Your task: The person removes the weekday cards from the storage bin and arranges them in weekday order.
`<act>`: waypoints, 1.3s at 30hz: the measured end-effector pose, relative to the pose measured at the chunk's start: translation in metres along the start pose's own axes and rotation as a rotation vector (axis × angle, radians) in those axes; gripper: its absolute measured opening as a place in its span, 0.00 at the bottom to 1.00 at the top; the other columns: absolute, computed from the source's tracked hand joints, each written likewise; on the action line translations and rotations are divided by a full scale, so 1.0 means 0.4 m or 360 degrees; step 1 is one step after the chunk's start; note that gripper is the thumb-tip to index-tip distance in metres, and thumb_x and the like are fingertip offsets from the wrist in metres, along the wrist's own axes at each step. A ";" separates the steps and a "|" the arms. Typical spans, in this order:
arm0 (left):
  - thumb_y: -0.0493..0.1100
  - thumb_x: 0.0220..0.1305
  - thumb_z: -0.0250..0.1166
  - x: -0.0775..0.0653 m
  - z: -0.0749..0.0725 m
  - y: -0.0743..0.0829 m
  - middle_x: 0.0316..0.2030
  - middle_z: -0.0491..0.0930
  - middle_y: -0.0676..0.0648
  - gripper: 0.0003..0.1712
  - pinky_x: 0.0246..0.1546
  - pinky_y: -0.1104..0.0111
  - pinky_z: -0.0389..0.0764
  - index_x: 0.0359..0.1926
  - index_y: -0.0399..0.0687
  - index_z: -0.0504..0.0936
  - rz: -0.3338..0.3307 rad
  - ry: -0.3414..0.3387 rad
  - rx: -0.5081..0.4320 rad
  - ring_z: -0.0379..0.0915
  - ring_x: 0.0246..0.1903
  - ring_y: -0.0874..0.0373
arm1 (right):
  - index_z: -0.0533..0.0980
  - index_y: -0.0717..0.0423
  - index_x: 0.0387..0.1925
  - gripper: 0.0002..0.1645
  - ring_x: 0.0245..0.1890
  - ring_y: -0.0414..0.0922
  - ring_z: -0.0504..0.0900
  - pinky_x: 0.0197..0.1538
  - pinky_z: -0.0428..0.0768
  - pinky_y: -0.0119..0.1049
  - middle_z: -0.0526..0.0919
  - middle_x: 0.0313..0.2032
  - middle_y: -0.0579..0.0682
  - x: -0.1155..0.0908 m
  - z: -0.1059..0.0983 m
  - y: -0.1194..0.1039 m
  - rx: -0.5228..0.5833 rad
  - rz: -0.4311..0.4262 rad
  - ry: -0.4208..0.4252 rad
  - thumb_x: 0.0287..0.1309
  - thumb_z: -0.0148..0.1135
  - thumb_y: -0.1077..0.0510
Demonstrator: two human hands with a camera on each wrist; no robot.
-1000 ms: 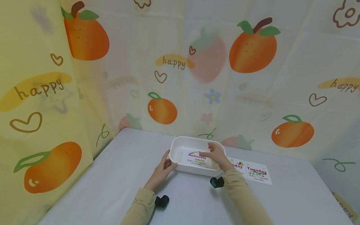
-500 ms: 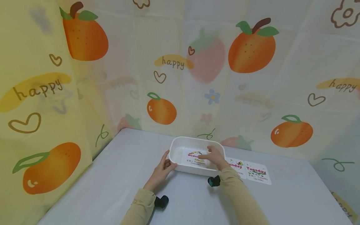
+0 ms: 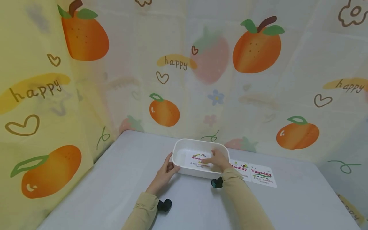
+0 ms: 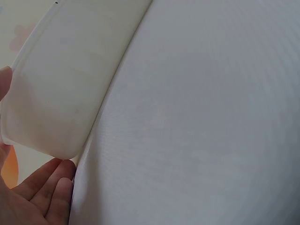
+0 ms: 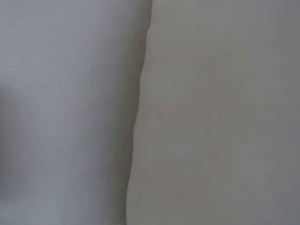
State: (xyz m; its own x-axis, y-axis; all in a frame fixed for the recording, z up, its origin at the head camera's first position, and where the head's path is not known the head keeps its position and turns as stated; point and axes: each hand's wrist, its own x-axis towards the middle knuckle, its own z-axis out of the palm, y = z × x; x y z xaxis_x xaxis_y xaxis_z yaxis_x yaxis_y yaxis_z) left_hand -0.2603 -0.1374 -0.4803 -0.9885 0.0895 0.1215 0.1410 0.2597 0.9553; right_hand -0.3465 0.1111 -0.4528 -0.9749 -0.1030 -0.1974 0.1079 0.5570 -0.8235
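Note:
A white rectangular tub (image 3: pixel 195 172) stands on the table. My left hand (image 3: pixel 163 176) grips its left end, thumb at the front rim. The left wrist view shows fingers (image 4: pixel 49 187) at the tub's corner. Inside lies a white card (image 3: pixel 192 158) printed "Wednesday". My right hand (image 3: pixel 220 161) reaches over the right side into the tub, its thumb over the card and the index finger held apart from it. Its other fingers are hidden, and whether it touches the card is unclear. Only the tub's outer wall (image 5: pixel 215 117) and tabletop fill the right wrist view.
Right of the tub, a "Monday" card (image 3: pixel 241 169), partly covered by the tub and right arm, lies beside a "Tuesday" card (image 3: pixel 263 175). Fruit-printed cloth (image 3: pixel 129 64) hangs behind and left of the pale table (image 3: pixel 115 182). Black wrist cameras (image 3: pixel 164 205) project from both sleeves.
My right hand has shifted slightly left and lower into the tub, covering more of the "Wednesday" card. More of the "Monday" card shows. The left hand keeps its hold on the tub.

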 end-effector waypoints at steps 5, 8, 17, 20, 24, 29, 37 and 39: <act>0.54 0.62 0.61 0.018 0.004 -0.047 0.53 0.70 0.38 0.44 0.47 0.56 0.74 0.72 0.53 0.48 -0.0004 0.0018 0.0065 0.70 0.51 0.46 | 0.57 0.70 0.64 0.54 0.62 0.62 0.58 0.63 0.55 0.52 0.61 0.62 0.69 0.003 0.003 -0.001 -0.0087 -0.0030 -0.0022 0.40 0.76 0.55; 0.55 0.62 0.61 0.020 0.006 -0.051 0.53 0.71 0.38 0.44 0.47 0.56 0.74 0.72 0.54 0.48 -0.0007 0.0025 0.0056 0.70 0.51 0.46 | 0.58 0.71 0.63 0.54 0.62 0.62 0.59 0.63 0.56 0.51 0.62 0.61 0.70 0.005 0.005 0.000 -0.0149 -0.0054 -0.0028 0.39 0.76 0.55; 0.50 0.62 0.62 0.022 0.004 -0.047 0.54 0.70 0.37 0.43 0.49 0.53 0.72 0.72 0.52 0.49 -0.0069 0.0026 0.0022 0.69 0.52 0.45 | 0.61 0.73 0.61 0.53 0.59 0.61 0.63 0.63 0.57 0.51 0.67 0.58 0.67 0.016 0.013 0.009 -0.0442 -0.0142 0.0003 0.38 0.77 0.52; 0.49 0.62 0.62 0.022 0.003 -0.048 0.54 0.70 0.36 0.43 0.50 0.52 0.71 0.72 0.51 0.49 -0.0079 0.0025 0.0010 0.68 0.52 0.44 | 0.61 0.72 0.61 0.54 0.60 0.61 0.62 0.63 0.55 0.51 0.66 0.59 0.67 0.023 0.017 0.016 -0.0503 -0.0155 0.0013 0.36 0.77 0.51; 0.54 0.61 0.62 0.021 0.003 -0.049 0.54 0.70 0.39 0.44 0.50 0.55 0.72 0.72 0.56 0.49 -0.0066 0.0031 0.0030 0.69 0.53 0.47 | 0.60 0.69 0.63 0.58 0.63 0.62 0.56 0.64 0.50 0.54 0.62 0.62 0.66 0.033 0.020 0.022 -0.0537 -0.0113 0.0024 0.32 0.78 0.50; 0.52 0.62 0.62 0.005 0.001 -0.013 0.54 0.69 0.37 0.43 0.50 0.54 0.72 0.72 0.52 0.49 -0.0066 0.0018 0.0010 0.68 0.53 0.44 | 0.60 0.67 0.64 0.61 0.63 0.63 0.54 0.64 0.48 0.56 0.60 0.63 0.66 0.050 0.023 0.039 -0.0567 -0.0108 0.0027 0.29 0.79 0.47; 0.47 0.64 0.60 -0.026 -0.004 0.055 0.54 0.69 0.34 0.41 0.50 0.53 0.72 0.71 0.46 0.49 -0.0063 0.0003 0.0029 0.68 0.53 0.42 | 0.60 0.69 0.63 0.60 0.62 0.63 0.57 0.64 0.51 0.55 0.63 0.61 0.67 0.041 0.022 0.036 -0.0609 -0.0138 0.0028 0.30 0.79 0.47; 0.47 0.64 0.60 -0.027 -0.004 0.057 0.54 0.69 0.34 0.41 0.49 0.53 0.72 0.71 0.46 0.49 -0.0064 0.0002 0.0027 0.68 0.52 0.42 | 0.61 0.70 0.62 0.59 0.61 0.63 0.58 0.64 0.52 0.54 0.63 0.60 0.68 0.036 0.021 0.032 -0.0620 -0.0140 0.0041 0.31 0.79 0.48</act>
State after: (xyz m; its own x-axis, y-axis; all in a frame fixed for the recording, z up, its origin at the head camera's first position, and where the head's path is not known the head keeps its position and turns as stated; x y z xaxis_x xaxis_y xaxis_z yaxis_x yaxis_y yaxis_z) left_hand -0.2466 -0.1339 -0.4594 -0.9935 0.0774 0.0834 0.1019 0.2796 0.9547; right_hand -0.3575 0.1100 -0.4706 -0.9823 -0.1461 -0.1175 -0.0533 0.8182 -0.5724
